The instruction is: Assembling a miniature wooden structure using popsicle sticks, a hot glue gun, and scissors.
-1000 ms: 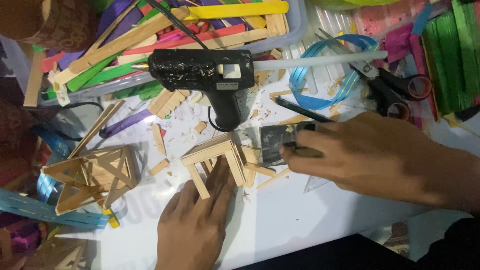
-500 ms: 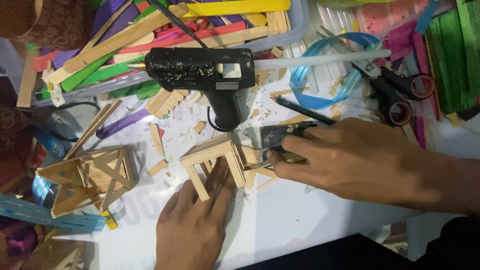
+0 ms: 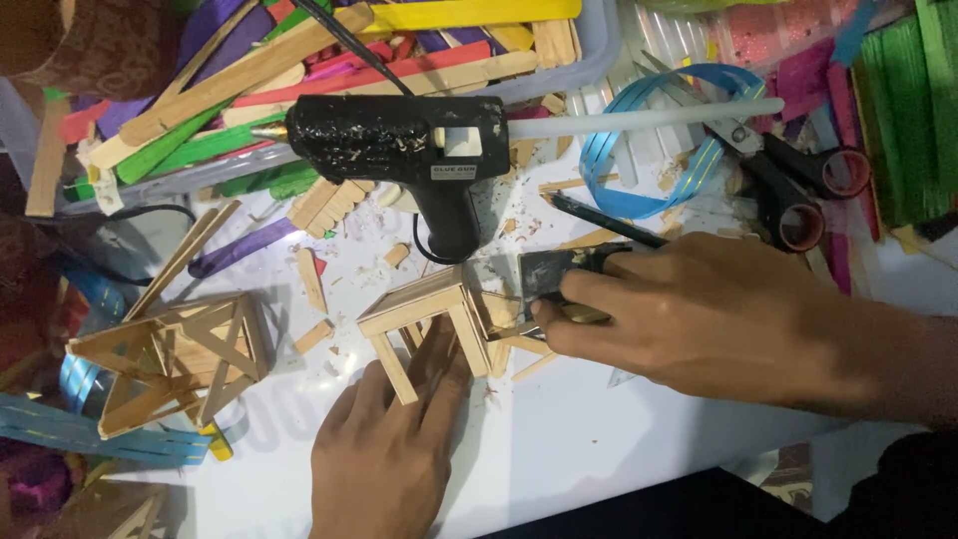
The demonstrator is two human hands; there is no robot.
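**Insp. A:** Risk check. Right hand (image 3: 699,314) is clamped round a small dark metal cutter blade (image 3: 549,274), edge set against the little frame of pale wooden craft sticks (image 3: 429,314). Left hand (image 3: 384,449) lies flat, fingers spread, tips pressing on the frame's legs, directly beside the blade. If the blade slips off the stick, those fingertips are in the line of cut, imo.

**Insp. B:** Agreed. Also the glued joints: side pressure could pop a stick loose. Other hazards?

**Insp. A:** Black hot-glue gun (image 3: 419,150) lies just behind the frame, nozzle toward the clear plastic tray of coloured sticks (image 3: 589,60); can't tell if it's hot. Black-handled scissors (image 3: 788,180) lie behind the right hand, apart from it.

**Insp. B:** Frame position re hands?

**Insp. A:** On the white table (image 3: 559,439), between both hands: left touching from the near side, right w/ blade at its right end. A second, larger stick frame (image 3: 170,359) sits well left, untouched.
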